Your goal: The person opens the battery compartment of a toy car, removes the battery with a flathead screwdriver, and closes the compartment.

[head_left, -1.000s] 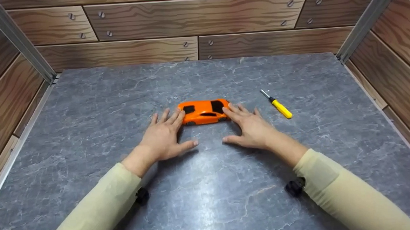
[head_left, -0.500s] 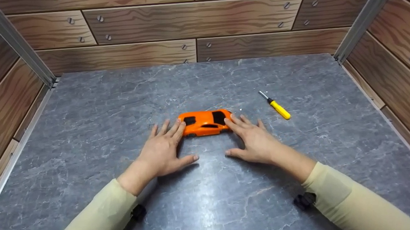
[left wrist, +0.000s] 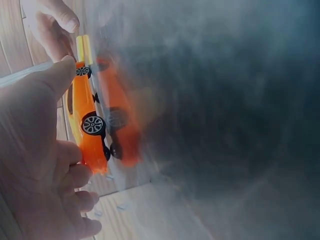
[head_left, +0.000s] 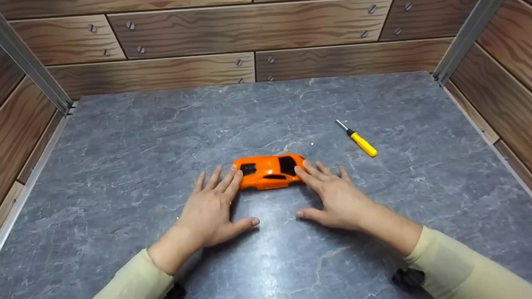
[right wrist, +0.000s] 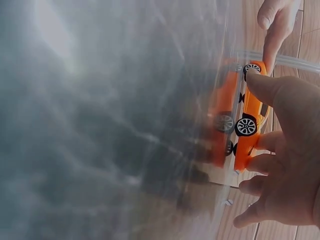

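An orange toy car (head_left: 269,173) with black windows stands on its wheels on the grey marbled table, its length running left to right. The left hand (head_left: 210,211) touches the car's left end with its fingertips, fingers spread and straight, thumb apart from the car. At the other end, the right hand (head_left: 341,200) rests its fingertips on the car, also with straight, spread fingers. In the left wrist view the car (left wrist: 87,120) shows its wheels beside the left hand (left wrist: 40,150). The right wrist view has the car (right wrist: 250,117) by the right hand (right wrist: 295,155).
A screwdriver (head_left: 362,143) with a yellow handle lies to the right of the car, farther back on the table (head_left: 155,123). Wood-patterned walls (head_left: 250,27) with metal corner posts stand around the back and sides.
The car has moved toward the person along the table, with both hands touching its ends throughout. The hands have come nearer the body too, and the screwdriver stays in place.
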`<act>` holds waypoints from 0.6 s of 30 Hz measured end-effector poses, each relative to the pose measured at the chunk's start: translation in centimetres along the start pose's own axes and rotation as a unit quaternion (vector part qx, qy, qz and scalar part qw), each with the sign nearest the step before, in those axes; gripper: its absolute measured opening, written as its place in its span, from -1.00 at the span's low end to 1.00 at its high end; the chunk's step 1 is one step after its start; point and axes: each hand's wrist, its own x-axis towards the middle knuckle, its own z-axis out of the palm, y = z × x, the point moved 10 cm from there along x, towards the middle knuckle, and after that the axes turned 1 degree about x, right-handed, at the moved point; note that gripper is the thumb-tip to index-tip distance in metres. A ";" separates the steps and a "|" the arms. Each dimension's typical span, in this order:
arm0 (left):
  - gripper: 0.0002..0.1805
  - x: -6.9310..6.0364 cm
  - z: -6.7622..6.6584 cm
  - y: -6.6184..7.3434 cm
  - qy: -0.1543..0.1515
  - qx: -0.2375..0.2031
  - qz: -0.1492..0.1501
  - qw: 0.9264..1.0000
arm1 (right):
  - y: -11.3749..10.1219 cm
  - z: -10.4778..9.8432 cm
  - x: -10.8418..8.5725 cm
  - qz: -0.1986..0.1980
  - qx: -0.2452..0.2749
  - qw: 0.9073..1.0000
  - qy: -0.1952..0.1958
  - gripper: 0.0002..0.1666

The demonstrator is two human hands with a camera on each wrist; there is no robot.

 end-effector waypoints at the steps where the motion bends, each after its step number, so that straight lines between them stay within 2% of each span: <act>1: 0.26 -0.1 0.0 0.1 0.000 0.001 -0.001 1.000 | 0.0 0.0 -0.2 0.001 -0.001 1.000 -0.001 0.21; 9: 0.26 -0.9 0.3 0.4 -0.001 0.020 -0.004 1.000 | -0.5 0.3 -1.1 0.001 -0.004 1.000 0.002 0.20; 18: 0.26 -1.5 0.5 1.2 -0.006 0.022 -0.002 1.000 | -0.5 0.4 -2.2 0.002 -0.005 1.000 0.010 0.20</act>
